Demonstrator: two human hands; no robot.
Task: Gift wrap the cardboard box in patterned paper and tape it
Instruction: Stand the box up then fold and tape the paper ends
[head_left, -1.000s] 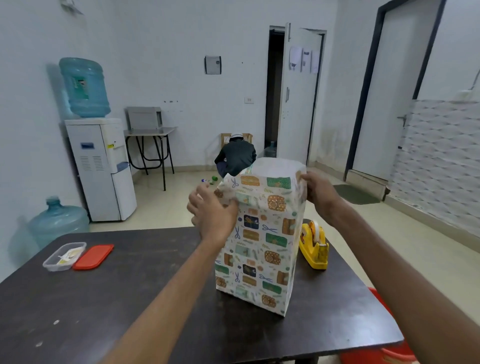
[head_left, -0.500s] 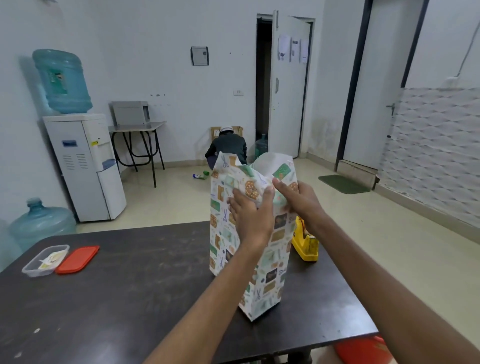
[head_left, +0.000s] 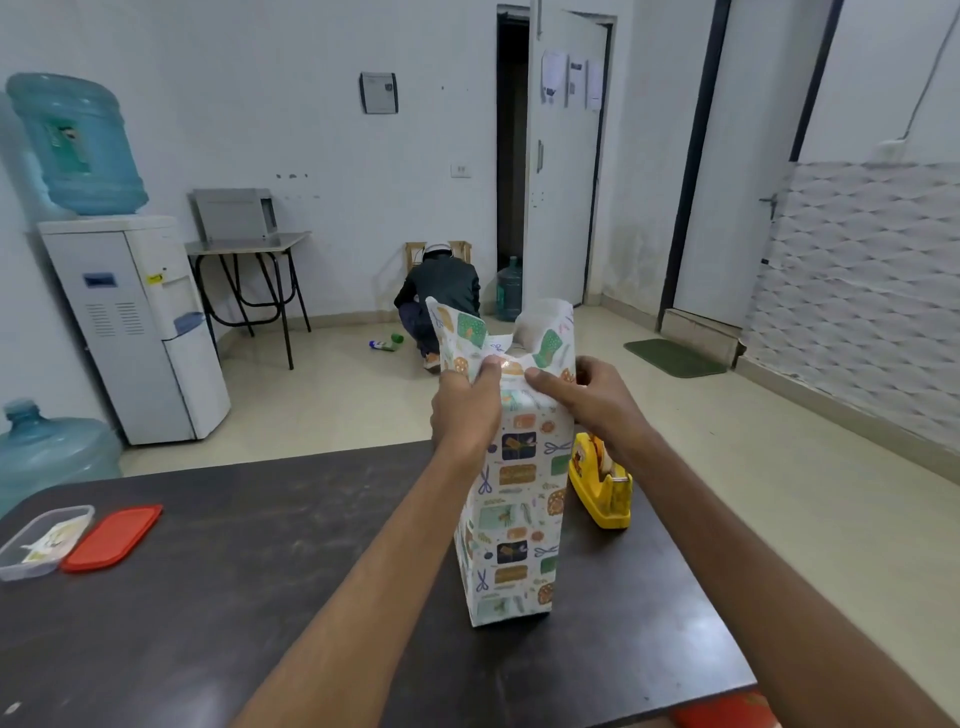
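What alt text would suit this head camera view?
The left hand and right hand pinch the open paper top of a tall wrapped box standing on a dark table. A yellow tape dispenser sits to its right; a clear container and red lid lie far left.

Cool, even indoor light fills the room, casting a soft shadow on the wall (head_left: 260, 104) beside the water bottle (head_left: 72, 145). The dark worktop (head_left: 208, 597) shows a dull sheen, and a glint sits on the paper (head_left: 514, 519) by the left hand (head_left: 465, 415). Wide-angle distortion bows the door frame (head_left: 693, 156) at right; the edges look soft.
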